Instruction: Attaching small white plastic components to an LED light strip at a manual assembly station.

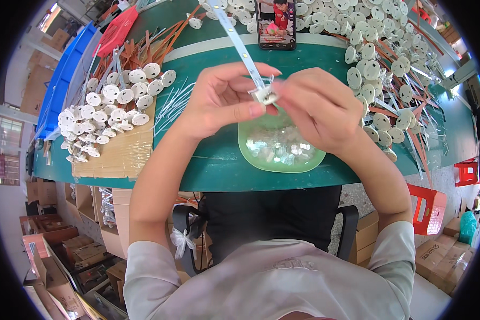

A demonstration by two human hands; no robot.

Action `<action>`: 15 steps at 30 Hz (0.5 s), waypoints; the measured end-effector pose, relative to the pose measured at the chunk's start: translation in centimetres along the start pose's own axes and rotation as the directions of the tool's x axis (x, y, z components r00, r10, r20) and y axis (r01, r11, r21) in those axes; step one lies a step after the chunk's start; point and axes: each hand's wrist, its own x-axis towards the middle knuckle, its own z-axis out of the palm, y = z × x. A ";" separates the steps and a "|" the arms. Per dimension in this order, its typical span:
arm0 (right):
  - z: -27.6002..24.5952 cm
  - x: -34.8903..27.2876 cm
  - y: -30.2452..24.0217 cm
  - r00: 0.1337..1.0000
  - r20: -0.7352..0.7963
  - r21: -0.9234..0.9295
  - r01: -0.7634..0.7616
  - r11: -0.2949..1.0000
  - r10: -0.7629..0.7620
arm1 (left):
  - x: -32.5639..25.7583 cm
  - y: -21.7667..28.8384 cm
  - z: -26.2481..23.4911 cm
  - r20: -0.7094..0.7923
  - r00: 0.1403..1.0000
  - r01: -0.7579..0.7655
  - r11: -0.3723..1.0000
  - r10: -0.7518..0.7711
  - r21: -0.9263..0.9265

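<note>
Here the left hand (221, 101) pinched a white strip (234, 32) while the right hand (317, 106) gripped a small clear connector (265, 96) at its end. Both grips were closed; pressing squarely over the green bowl (250, 154) likely suited best.

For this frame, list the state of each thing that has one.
Left hand: gripping the white strip.
Right hand: pinching the small clear part.
White strip: lifted, slanting away.
Small clear part: at the strip's end.
Green bowl: holds clear pieces.
Phone: screen lit.

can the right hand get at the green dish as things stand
Probably yes. The green dish of small clear pieces lies on the table just under the right hand, with nothing between them. That hand and the left hand are pinching a small white part, so it must let go first.
</note>
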 end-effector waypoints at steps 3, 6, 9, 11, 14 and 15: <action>-0.9 -0.5 -0.3 0.967 0.118 -0.069 -0.219 0.973 0.226 | 0.0 0.2 -0.7 -0.139 0.989 -0.053 0.998 0.058 0.040; -1.1 -0.7 -0.2 0.821 0.469 -0.078 -0.329 0.941 0.326 | 0.4 -0.2 -0.9 -0.304 0.942 -0.126 0.989 0.144 0.078; -1.1 -1.3 -0.4 0.704 0.671 -0.014 -0.302 0.953 0.232 | 0.5 -0.2 -0.8 -0.388 0.915 -0.086 0.993 0.112 0.083; -1.2 -1.4 -0.4 0.673 0.716 0.022 -0.291 0.957 0.188 | 0.5 -0.2 -0.7 -0.361 0.929 -0.066 0.996 0.082 0.055; -1.1 -1.1 0.1 0.518 0.831 0.064 -0.455 0.888 0.205 | 0.4 0.0 -0.3 -0.358 0.931 -0.064 0.997 0.078 0.049; -1.1 -1.2 0.2 0.537 0.824 0.087 -0.441 0.893 0.184 | 0.4 0.0 -0.3 -0.356 0.931 -0.065 0.997 0.078 0.050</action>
